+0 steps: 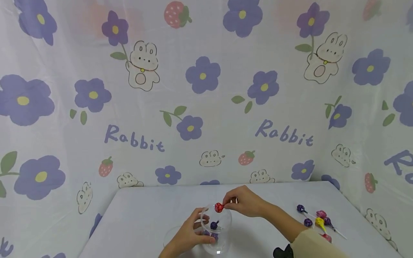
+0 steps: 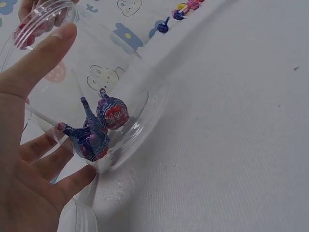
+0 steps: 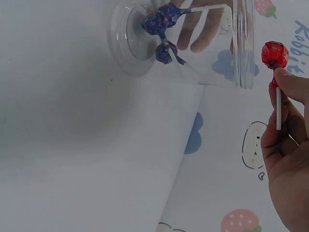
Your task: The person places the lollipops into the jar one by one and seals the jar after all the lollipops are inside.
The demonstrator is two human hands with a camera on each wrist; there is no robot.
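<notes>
My left hand (image 1: 188, 233) grips a clear plastic jar (image 1: 227, 225) from its left side, fingers and thumb spread round the wall. Several dark purple wrapped lollipops (image 2: 113, 112) lie at the bottom of the jar, sticks slanting up. Between thumb and fingers, my right hand (image 1: 246, 202) pinches a red wrapped lollipop (image 1: 218, 207) by the stick just below its ball. The right wrist view places that red ball (image 3: 275, 54) just outside the jar's open rim (image 3: 244, 43), its white stick (image 3: 278, 108) against the fingers.
At the table's right lie several loose lollipops, among them a yellow one (image 1: 320, 223), a pink one (image 1: 321, 214) and a dark purple one (image 1: 300, 208). A clear round lid (image 2: 77, 217) sits beside the left hand. A patterned curtain (image 1: 206, 107) hangs behind the white table (image 1: 145, 211).
</notes>
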